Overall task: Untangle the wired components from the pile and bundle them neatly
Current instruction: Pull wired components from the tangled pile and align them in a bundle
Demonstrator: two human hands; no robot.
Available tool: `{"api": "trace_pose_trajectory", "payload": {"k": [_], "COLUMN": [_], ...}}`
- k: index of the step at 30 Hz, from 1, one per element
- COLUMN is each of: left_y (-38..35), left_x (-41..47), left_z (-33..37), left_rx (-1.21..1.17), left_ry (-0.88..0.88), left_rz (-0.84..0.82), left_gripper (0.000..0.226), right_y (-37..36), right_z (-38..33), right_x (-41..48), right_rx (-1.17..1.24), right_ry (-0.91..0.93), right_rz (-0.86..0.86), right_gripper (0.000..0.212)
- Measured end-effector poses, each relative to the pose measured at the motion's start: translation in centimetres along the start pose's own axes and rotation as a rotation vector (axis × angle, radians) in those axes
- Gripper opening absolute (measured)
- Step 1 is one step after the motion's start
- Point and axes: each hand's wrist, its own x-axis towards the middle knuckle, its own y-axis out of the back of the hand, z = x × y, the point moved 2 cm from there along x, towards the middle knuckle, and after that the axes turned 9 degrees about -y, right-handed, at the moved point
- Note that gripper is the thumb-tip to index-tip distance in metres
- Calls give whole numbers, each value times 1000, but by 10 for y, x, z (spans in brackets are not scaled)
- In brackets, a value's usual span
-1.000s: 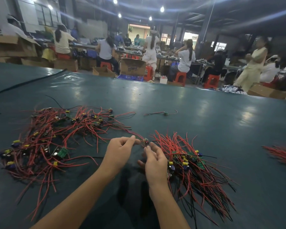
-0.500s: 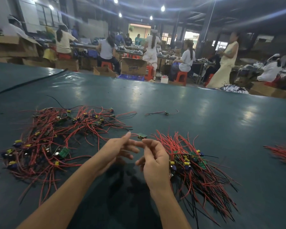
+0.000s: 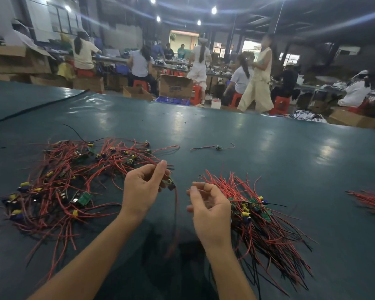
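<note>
Dark green counter (image 3: 268, 152) spans the view; far left on it lies the tangled pile (image 3: 59, 187) of red and black wires with small green boards and yellow and blue parts, spread loose and crossing each other; left hand (image 3: 142, 189) is raised just right of the pile, above the counter, thumb and forefinger curled and pinching a red lead that runs back to the pile's right edge; held component (image 3: 170, 184), a small board, sits just beside that hand's fingers (image 3: 160, 169); its red wire (image 3: 176, 213) hangs straight down from it toward the counter, between the two hands; farther back, well apart from both hands, one single wired component (image 3: 218, 147) lies flat alone; right hand (image 3: 210, 211) is lifted near the left one but apart from it, fingers loosely curled inward, gripping nothing, fingertips blurred; just right of it and partly behind it lies the sorted bundle (image 3: 266, 221), wires roughly parallel, boards clustered at mid length, red ends fanned up and long ends trailing to the lower right; at the far right edge another batch of red wires (image 3: 370, 202), cut off by the frame; behind the counter, cardboard boxes (image 3: 175, 88), red stools (image 3: 281, 102) and people at work benches, one walking.
</note>
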Motion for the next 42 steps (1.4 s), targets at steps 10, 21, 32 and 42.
{"api": "trace_pose_trajectory", "payload": {"k": [10,21,32,42], "left_y": [-4,-12,-17,-23], "left_x": [-4,-12,-16,-24], "left_z": [-7,-2,1,4], "left_rx": [88,-13,-192,-165], "left_ry": [15,-37,77,51], "left_rz": [111,30,-190,-292], "left_gripper": [34,40,50,41], "right_y": [-23,-16,-15,-13], "right_z": [8,-7,-7,-3], "right_x": [-14,-17,-15,-10], "right_rx": [-149,152,204,220], "right_ry": [50,-80,-117,-176], "right_rz": [-235,-47,21,8], "right_gripper": [21,23,26,37]}}
